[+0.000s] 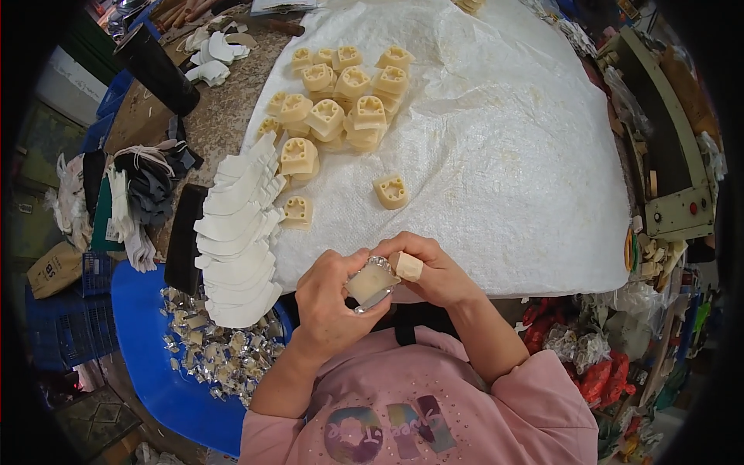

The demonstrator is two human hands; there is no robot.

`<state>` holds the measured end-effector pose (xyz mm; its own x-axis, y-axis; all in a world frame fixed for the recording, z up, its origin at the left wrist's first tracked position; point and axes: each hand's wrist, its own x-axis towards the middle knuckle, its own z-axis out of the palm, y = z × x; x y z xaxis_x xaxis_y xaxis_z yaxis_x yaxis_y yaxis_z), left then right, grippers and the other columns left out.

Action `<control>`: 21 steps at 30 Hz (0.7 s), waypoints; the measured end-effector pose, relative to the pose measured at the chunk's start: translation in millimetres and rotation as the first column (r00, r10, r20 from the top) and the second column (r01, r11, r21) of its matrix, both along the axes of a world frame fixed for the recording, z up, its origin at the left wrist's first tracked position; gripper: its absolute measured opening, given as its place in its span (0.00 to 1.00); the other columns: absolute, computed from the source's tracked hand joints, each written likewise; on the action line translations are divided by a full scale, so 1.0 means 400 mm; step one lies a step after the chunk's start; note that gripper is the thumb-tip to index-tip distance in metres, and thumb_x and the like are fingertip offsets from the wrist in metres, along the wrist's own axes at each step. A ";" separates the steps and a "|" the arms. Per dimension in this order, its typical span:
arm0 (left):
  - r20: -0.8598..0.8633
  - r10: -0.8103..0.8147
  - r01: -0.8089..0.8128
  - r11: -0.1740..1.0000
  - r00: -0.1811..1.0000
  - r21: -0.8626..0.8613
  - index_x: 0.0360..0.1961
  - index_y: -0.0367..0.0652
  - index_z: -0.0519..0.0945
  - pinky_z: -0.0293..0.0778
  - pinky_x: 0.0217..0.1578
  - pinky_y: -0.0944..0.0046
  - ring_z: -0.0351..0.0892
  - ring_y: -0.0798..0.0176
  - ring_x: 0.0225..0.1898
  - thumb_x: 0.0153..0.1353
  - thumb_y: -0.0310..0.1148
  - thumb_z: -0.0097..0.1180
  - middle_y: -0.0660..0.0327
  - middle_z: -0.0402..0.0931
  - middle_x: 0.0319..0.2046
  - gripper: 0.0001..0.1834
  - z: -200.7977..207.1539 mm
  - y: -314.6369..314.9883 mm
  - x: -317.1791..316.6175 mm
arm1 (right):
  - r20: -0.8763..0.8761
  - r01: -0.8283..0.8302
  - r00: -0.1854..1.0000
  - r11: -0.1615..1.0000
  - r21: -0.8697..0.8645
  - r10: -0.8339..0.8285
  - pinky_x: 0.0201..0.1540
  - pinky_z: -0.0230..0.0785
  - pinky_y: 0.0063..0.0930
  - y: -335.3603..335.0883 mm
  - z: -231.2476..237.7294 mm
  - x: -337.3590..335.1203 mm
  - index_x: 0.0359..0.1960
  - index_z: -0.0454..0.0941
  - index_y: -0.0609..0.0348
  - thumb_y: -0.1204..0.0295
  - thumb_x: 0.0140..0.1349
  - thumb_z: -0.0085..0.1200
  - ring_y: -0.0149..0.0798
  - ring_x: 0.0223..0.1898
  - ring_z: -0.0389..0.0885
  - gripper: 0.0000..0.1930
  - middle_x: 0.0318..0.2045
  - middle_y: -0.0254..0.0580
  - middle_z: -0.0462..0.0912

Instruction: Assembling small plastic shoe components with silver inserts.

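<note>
Cream block [371,282], maybe foil-wrapped, between hands [329,298]

small workshop: cluttered bench [232,116], moulded parts [341,93], machine [666,155]

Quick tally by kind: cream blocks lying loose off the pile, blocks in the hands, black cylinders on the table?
Loose cream blocks lying singly on the white sheet, apart from the pile: 2
Foil-wrapped cream block held between left hand and right hand: 1
Black cylinder at the table's far left: 1
Total: 4
The heaped blocks overlap too much to count.
</note>
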<state>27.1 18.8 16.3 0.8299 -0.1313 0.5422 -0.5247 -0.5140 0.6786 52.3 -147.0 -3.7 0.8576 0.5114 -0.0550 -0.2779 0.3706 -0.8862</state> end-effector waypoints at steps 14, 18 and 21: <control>0.104 0.206 -0.211 0.976 0.973 0.045 0.34 0.34 0.73 0.72 0.20 0.64 0.76 0.57 0.19 0.33 0.28 0.73 0.56 0.73 0.21 0.26 -0.043 -0.040 0.000 | -0.158 0.166 0.975 0.985 0.055 -0.155 0.41 0.70 0.26 0.045 -0.018 -0.032 0.42 0.72 0.61 0.69 0.68 0.43 0.32 0.41 0.74 0.09 0.41 0.40 0.77; 0.132 0.239 -0.250 0.966 0.962 0.071 0.34 0.33 0.72 0.73 0.21 0.64 0.77 0.56 0.19 0.36 0.29 0.73 0.55 0.74 0.21 0.25 -0.032 -0.041 -0.011 | -0.048 0.171 0.985 0.983 0.066 -0.168 0.42 0.70 0.26 0.055 -0.040 -0.041 0.44 0.73 0.61 0.70 0.68 0.42 0.33 0.40 0.77 0.10 0.39 0.39 0.79; 0.180 0.257 -0.282 0.950 0.949 0.130 0.35 0.33 0.73 0.72 0.20 0.62 0.76 0.54 0.19 0.38 0.30 0.72 0.55 0.73 0.22 0.24 -0.039 -0.028 -0.012 | 0.461 0.376 0.873 0.823 -0.426 -0.161 0.41 0.70 0.27 0.067 -0.007 -0.045 0.44 0.73 0.62 0.71 0.67 0.43 0.36 0.37 0.79 0.10 0.35 0.43 0.80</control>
